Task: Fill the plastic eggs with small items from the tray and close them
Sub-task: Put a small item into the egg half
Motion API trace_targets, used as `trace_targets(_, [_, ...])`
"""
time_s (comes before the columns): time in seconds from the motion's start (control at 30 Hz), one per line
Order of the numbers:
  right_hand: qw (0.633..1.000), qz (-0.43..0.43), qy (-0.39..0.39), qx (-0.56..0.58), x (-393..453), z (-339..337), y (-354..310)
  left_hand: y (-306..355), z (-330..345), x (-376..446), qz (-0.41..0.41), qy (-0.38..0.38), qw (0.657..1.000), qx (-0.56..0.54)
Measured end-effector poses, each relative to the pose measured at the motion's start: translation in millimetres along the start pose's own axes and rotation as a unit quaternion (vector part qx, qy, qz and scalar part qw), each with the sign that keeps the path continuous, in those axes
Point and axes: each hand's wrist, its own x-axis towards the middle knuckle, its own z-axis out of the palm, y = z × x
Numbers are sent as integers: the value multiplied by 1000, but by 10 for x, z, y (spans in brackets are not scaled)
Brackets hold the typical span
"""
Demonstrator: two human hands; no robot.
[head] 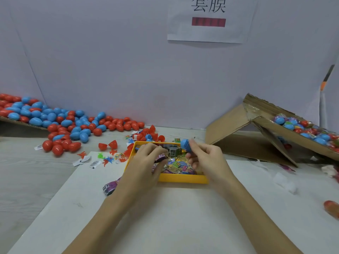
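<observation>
Gripping blue egg (186, 146), right hand (203, 158) over yellow tray (183, 178)

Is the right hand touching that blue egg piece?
Touching. The head view shows the right hand pinching the blue egg piece between its fingertips, above the yellow tray.

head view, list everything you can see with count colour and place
plastic eggs: many, red and blue, heaped far left
egg halves: several, mostly red, behind tray
tray: one, yellow, centre, holds small packets
toy figures: a few, mixed colours, left of tray
cardboard box: one, brown, right, holds wrapped eggs
paper sign: one, white, on wall
left hand: in tray, grips purple packet
right hand: holds blue egg half
</observation>
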Motion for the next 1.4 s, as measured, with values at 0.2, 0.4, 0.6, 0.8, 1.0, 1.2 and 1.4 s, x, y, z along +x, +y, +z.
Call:
trace_targets(0.2, [901,31,48,429,571,-670,-683,-113,46,-4,37,-23,998,42])
trace_targets(0.4, [882,29,71,465,674,-737,-510,-150,72,-9,22,-34,998,37])
trace_targets(0.6, [966,54,-2,252,370,-234,86,-187,33,-19,-8,-32,999,37])
trace_targets(0.8, [982,43,-12,185,322,-89,206,-149,34,-29,-47,-26,995,89])
trace_targets(1.0, [973,52,-9,224,334,-126,231,-498,18,399,-215,10,963,165])
trace_targets(1.2, [974,49,-13,220,331,-111,230,-1410,-104,1099,-277,-130,911,277])
trace_targets(1.4, [974,39,-22,222,371,-130,297,-1944,96,1160,-270,-207,885,317])
